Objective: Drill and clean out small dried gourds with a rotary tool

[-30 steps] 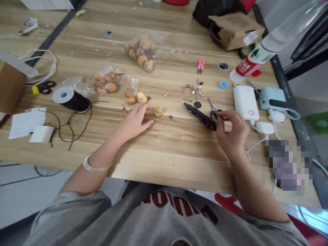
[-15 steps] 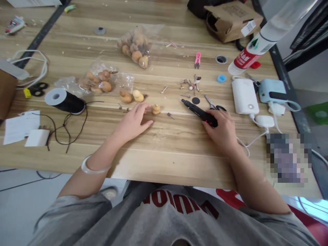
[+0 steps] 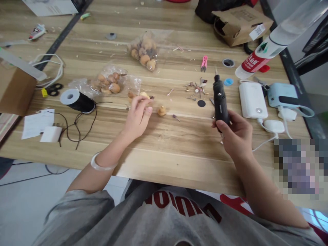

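Observation:
My right hand (image 3: 237,136) is wrapped round a black rotary tool (image 3: 220,102), held upright above the table with a thin bit at its top. My left hand (image 3: 137,119) hovers over the table with loosely bent fingers, thumb apart, nothing visible in it. Just beyond its fingertips lie a pale small gourd (image 3: 144,94) and a browner one (image 3: 131,94), both partly hidden by the hand. Another small gourd (image 3: 162,110) stands on the wood to the right of the left hand, beside a loose grinding bit (image 3: 176,118).
Several rotary bits (image 3: 197,89) lie in a heap near a black disc (image 3: 201,103). Bags of gourds (image 3: 145,51) lie farther back. A spool of black cord (image 3: 79,101) is at left. At right stand a white power bank (image 3: 253,99) and a bottle (image 3: 252,63).
My right hand has lifted the rotary tool off the table and tipped it upright. The left hand has drawn away from the lone gourd towards the two others. The view has shifted slightly.

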Available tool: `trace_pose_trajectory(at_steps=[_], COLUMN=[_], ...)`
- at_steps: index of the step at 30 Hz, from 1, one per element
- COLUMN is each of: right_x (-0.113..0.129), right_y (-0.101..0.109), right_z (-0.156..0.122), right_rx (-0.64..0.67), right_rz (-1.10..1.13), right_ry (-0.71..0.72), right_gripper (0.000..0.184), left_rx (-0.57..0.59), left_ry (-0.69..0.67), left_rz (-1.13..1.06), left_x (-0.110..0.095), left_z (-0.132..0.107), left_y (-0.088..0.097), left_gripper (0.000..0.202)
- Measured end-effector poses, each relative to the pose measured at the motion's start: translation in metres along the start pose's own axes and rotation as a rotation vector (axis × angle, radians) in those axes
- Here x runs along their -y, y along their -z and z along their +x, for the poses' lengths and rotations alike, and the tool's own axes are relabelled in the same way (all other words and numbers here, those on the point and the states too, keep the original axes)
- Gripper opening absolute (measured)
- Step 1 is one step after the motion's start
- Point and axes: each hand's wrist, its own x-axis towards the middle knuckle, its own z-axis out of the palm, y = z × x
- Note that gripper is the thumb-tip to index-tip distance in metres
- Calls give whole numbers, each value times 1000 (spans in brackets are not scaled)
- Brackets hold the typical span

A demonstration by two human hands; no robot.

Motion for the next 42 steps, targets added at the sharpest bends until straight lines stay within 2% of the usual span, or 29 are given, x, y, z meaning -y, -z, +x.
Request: trace_pose_trajectory(at_steps=[2, 4, 8, 12, 17, 21, 24, 30, 33, 37, 42], right_x=[5, 11, 20, 25, 31, 31, 30, 29, 29, 30, 29], right_y=[-2, -5, -12, -19, -26, -28, -29, -32, -32, -31, -31], right_z=[-1, -2, -6, -10, -14, -17, -20, -25, -27, -28, -29], right_rx=[88, 179, 275, 316, 328, 386, 410, 482, 538, 596, 625], right_rz=[294, 470, 622, 705, 754, 731, 717, 732, 725, 701, 633], right_ry=[-182, -330, -526, -602, -601, -556, -511, -496, -484, -431, -399], right_gripper=[32, 33, 35, 42, 42, 38, 43, 50, 50, 52, 51], left_rx=[-38, -26, -44, -20, -14, -77, -152, -304, -333, -281, -167], left_ry=[52, 75, 66, 73, 87, 69, 63, 66, 77, 174, 485], left_rz=[8, 16, 59, 53, 57, 37, -15, -273, -511, -883, -1216], left_x=[5, 12, 23, 26, 20, 19, 22, 14, 0, -23, -41], left_z=[2, 5, 13, 20, 20, 15, 12, 7, 2, -5, -10], left_y=[-2, -6, -15, -20, -18, -16, -16, -10, -7, -5, -4], left_gripper=[44, 47, 51, 51, 40, 30, 25, 4, 10, 18, 13])
